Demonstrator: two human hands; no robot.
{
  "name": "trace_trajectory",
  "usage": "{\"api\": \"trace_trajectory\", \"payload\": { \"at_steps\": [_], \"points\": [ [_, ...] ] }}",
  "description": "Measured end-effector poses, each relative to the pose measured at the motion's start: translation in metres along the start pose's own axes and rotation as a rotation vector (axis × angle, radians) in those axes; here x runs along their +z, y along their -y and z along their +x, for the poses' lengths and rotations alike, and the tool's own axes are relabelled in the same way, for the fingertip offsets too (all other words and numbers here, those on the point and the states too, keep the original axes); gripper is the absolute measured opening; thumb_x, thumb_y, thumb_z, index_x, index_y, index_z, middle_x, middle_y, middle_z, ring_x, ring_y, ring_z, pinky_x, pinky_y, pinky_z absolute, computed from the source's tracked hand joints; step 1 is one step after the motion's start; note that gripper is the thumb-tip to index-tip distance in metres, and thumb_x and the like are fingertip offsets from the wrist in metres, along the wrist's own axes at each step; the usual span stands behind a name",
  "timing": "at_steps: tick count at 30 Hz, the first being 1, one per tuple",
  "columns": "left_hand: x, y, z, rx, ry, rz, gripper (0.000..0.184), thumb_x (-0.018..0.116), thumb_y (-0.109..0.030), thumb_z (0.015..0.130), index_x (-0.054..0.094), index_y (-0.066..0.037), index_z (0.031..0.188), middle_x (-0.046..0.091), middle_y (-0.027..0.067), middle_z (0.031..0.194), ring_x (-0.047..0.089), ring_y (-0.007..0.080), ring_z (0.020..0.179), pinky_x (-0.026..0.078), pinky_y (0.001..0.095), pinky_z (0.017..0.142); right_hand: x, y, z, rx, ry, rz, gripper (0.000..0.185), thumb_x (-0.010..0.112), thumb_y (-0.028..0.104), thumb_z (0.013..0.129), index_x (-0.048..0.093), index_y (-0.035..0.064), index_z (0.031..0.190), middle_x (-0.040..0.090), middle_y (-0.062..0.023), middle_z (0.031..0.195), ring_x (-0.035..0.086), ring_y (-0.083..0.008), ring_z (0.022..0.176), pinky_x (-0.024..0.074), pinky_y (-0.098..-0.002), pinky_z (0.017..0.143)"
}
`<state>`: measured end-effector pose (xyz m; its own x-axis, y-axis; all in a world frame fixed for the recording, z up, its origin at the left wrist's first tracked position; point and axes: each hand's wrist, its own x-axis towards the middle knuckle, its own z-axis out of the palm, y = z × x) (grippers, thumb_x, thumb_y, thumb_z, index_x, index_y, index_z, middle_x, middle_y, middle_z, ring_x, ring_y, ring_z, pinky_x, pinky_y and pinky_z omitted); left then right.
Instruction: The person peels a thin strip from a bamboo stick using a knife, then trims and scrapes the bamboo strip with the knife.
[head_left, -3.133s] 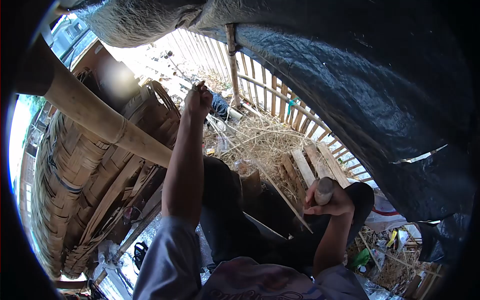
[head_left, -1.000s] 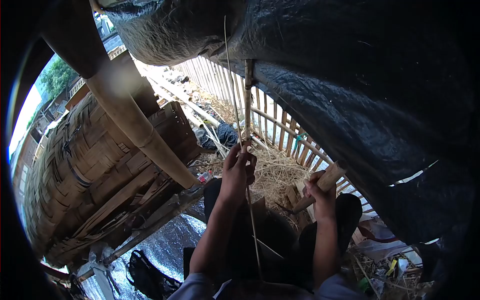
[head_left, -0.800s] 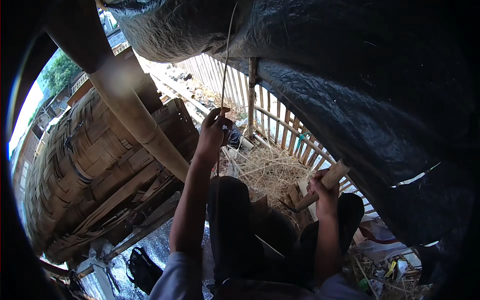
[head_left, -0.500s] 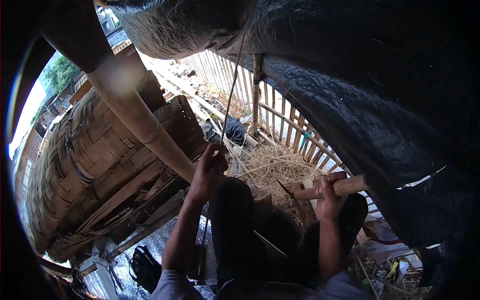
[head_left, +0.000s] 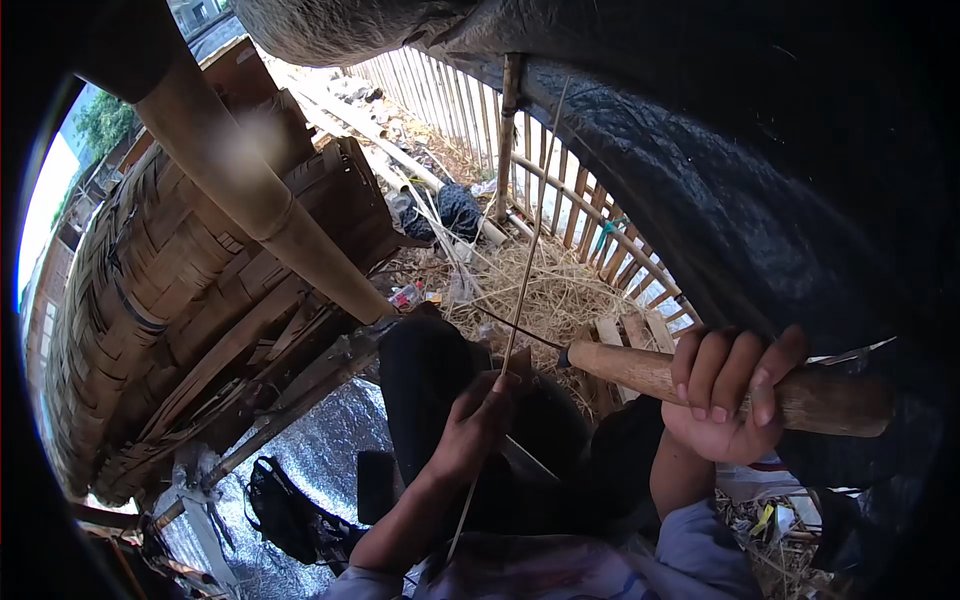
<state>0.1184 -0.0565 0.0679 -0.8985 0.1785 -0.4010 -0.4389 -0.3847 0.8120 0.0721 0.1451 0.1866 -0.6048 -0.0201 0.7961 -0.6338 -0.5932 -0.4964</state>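
Observation:
My left hand (head_left: pixel 474 430) is closed around a long, thin bamboo strip (head_left: pixel 530 270), which slants up and away past my knees; its lower end runs down toward my lap. My right hand (head_left: pixel 728 395) grips the thick wooden handle of a knife (head_left: pixel 630 366). Its narrow dark blade points left and lies close to the strip, crossing it in the view; whether they touch I cannot tell. Another pale strip (head_left: pixel 532 458) lies across my dark-clothed legs.
A big woven bamboo basket (head_left: pixel 190 290) and a thick bamboo pole (head_left: pixel 275 225) stand at left. Dark plastic sheeting (head_left: pixel 760 180) hangs on the right. Ahead are a heap of shavings (head_left: pixel 540 285) and a slatted fence (head_left: pixel 570 205). A black bag (head_left: pixel 290 520) lies at lower left.
My left hand has come down and right, bringing the strip with it. My right hand has risen and moved right with the knife, nearer the camera. The view has shifted slightly.

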Motion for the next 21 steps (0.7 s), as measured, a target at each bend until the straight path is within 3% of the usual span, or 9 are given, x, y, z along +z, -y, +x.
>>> {"api": "trace_trajectory", "payload": {
  "at_steps": [3,4,5,7,8,10,17,19,21],
  "points": [
    [0.004,-0.006,0.009,-0.052,0.06,-0.001,0.034,0.045,-0.023,0.098,0.044,-0.007,0.128,0.044,-0.0054,0.075,0.033,0.0008,0.052,0.027,0.0165,0.045,-0.017,-0.022,-0.016,0.089,-0.097,-0.072,0.018,0.055,0.016,0.088,0.038,0.0101,0.089,0.04,0.0015,0.055,0.039,-0.0086,0.045,0.0372,-0.0263,0.051],
    [0.0,-0.005,0.012,-0.052,0.103,0.044,0.044,0.045,-0.021,0.098,0.035,-0.007,0.138,0.051,-0.0012,0.084,0.034,0.0013,0.053,0.03,0.0171,0.046,-0.02,-0.025,-0.021,0.147,-0.145,-0.079,0.015,0.052,0.013,0.088,0.037,0.0107,0.088,0.039,0.0016,0.055,0.037,-0.0089,0.045,0.0363,-0.0263,0.051],
    [0.0,-0.004,0.014,-0.063,0.104,0.049,0.044,0.045,-0.021,0.098,0.035,-0.007,0.138,0.051,-0.0012,0.084,0.034,0.0013,0.053,0.03,0.0171,0.046,-0.024,-0.029,-0.025,0.149,-0.156,-0.082,0.015,0.052,0.013,0.088,0.037,0.0107,0.088,0.039,0.0016,0.055,0.037,-0.0089,0.045,0.0363,-0.0263,0.051],
    [0.0,0.002,0.015,0.025,0.208,0.047,0.045,0.041,-0.019,0.099,0.029,-0.004,0.14,0.057,0.0073,0.108,0.043,0.0038,0.055,0.038,0.0178,0.048,-0.029,-0.031,-0.035,0.172,-0.169,0.027,0.013,0.049,0.012,0.087,0.037,0.0111,0.088,0.04,0.0013,0.056,0.037,-0.009,0.045,0.0363,-0.0263,0.051],
    [0.001,0.004,0.015,0.011,0.208,0.042,0.045,0.041,-0.019,0.099,0.029,-0.004,0.14,0.057,0.0073,0.108,0.043,0.0038,0.055,0.038,0.0178,0.048,-0.031,-0.028,-0.037,0.207,-0.177,0.023,0.015,0.052,0.013,0.088,0.036,0.0111,0.089,0.04,0.0011,0.056,0.037,-0.0092,0.045,0.0361,-0.0263,0.051],
    [0.003,0.004,0.013,-0.038,0.164,0.093,0.046,0.041,-0.017,0.098,0.026,-0.003,0.14,0.052,0.0126,0.125,0.046,0.0061,0.053,0.041,0.0194,0.048,-0.034,-0.024,-0.041,0.215,-0.171,0.001,0.017,0.053,0.014,0.089,0.036,0.0111,0.089,0.039,0.0012,0.055,0.037,-0.0093,0.044,0.0359,-0.0263,0.05],
    [-0.002,-0.002,0.007,-0.15,0.202,0.106,0.039,0.04,-0.016,0.099,0.032,0.0,0.134,0.053,0.0158,0.125,0.048,0.0089,0.051,0.042,0.0199,0.048,-0.047,-0.017,-0.045,0.205,-0.165,0.012,0.023,0.061,0.017,0.088,0.04,0.0108,0.085,0.046,-0.0001,0.052,0.043,-0.0099,0.04,0.0381,-0.0258,0.045],
    [-0.006,0.001,0.003,-0.17,0.228,0.076,0.039,0.039,-0.017,0.099,0.031,0.001,0.133,0.055,0.0166,0.122,0.05,0.0091,0.052,0.042,0.0201,0.048,-0.052,-0.017,-0.05,0.11,-0.065,0.153,0.024,0.064,0.011,0.083,0.041,0.0085,0.086,0.053,-0.0037,0.057,0.055,-0.0147,0.049,0.0464,-0.0292,0.047],
    [-0.009,0.001,0.0,-0.189,0.224,0.081,0.039,0.039,-0.017,0.099,0.031,0.001,0.133,0.056,0.017,0.12,0.05,0.0091,0.053,0.042,0.02,0.048,-0.063,-0.021,-0.048,0.071,0.149,0.229,0.024,0.066,0.009,0.08,0.043,0.0056,0.085,0.057,-0.0067,0.064,0.057,-0.0175,0.05,0.0508,-0.0321,0.051]
  ]
}}
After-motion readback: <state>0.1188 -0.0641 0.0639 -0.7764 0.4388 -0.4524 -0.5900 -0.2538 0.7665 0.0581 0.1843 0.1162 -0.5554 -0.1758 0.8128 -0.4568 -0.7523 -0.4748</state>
